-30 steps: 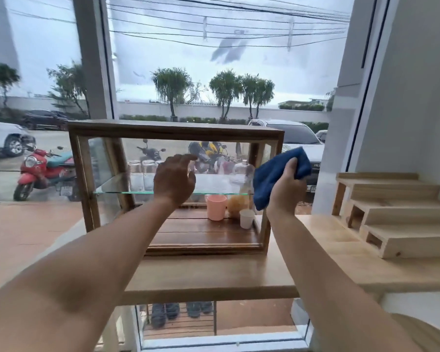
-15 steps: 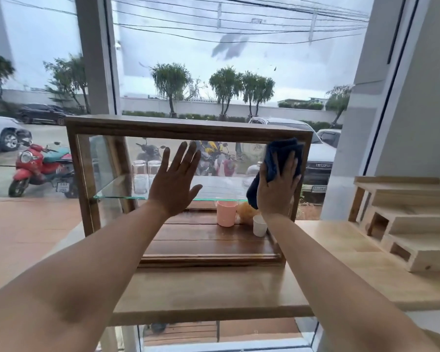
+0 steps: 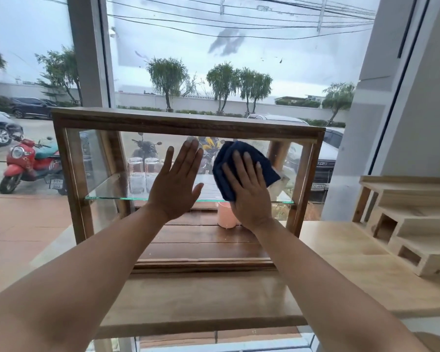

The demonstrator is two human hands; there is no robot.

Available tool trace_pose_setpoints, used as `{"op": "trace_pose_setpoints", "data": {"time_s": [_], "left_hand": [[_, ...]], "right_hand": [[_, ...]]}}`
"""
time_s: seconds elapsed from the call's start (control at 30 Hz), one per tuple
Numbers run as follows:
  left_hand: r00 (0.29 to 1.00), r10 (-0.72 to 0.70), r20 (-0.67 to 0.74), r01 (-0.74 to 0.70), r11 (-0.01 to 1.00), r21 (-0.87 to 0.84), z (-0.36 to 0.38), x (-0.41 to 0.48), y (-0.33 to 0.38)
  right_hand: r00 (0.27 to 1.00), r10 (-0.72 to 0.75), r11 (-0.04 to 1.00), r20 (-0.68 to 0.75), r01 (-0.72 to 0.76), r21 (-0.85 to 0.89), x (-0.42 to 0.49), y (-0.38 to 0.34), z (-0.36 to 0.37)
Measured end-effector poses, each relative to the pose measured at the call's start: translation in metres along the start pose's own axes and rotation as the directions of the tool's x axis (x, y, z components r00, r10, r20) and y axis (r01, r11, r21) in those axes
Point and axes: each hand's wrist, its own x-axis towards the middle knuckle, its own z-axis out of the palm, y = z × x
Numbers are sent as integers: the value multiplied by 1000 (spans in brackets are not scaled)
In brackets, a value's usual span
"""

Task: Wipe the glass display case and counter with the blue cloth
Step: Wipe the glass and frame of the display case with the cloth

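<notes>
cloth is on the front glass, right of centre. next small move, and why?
Probably sweep the right hand sideways toward the case's right frame, keeping the blue cloth flat under the palm. The cloth sits pressed on the front pane of the glass display case near the upper middle, the stretch to its right looks unreached, and the left hand is spread flat on the glass, steadying.

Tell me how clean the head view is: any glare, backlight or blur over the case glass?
Head view: bright overcast backlight through the window; display case front glass shows no strong glare; blue cloth and right hand sharp, left hand too; wide-angle bending at the edges.
</notes>
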Motion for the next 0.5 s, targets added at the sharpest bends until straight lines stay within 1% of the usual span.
{"op": "trace_pose_setpoints", "data": {"time_s": [0.07, 0.1, 0.17, 0.2, 0.23, 0.3, 0.37, 0.4, 0.47, 0.5], "left_hand": [[1000, -25, -16, 25, 1000, -11, 3, 0, 4], [999, -32, -27, 32, 999, -15, 4, -1, 5], [998, -35, -43, 34, 999, -30, 5, 0, 5], [998, -32, -49, 30, 999, -38, 5, 0, 4], [998, -28, -54, 25, 999, -41, 5, 0, 3], [998, -25, -53, 23, 999, -36, 5, 0, 1], [998, -28, -53, 26, 999, -36, 6, -1, 1], [998, -25, -54, 23, 999, -37, 6, -1, 3], [998, -16, -58, 14, 1000, -27, 8, -1, 3], [998, -15, -59, 13, 1000, -24, 8, -1, 2]], "right_hand": [[990, -126, 991, 55, 128, -26, -13, 3, 3], [974, -205, 977, 95, 209, -37, -25, 6, 4], [908, -366, 921, 203, 385, -65, -57, 18, 3], [884, -402, 897, 237, 432, -90, -72, 29, 1], [888, -393, 897, 238, 427, -114, -83, 40, -3], [947, -270, 947, 174, 294, -129, -89, 56, -12], [991, -86, 990, 106, 97, -106, -77, 61, -17], [998, 22, 996, 59, -17, -90, -65, 58, -19], [971, 233, 972, -61, -235, -26, -33, 43, -19], [951, 290, 957, -109, -291, 11, -17, 34, -18]]}}
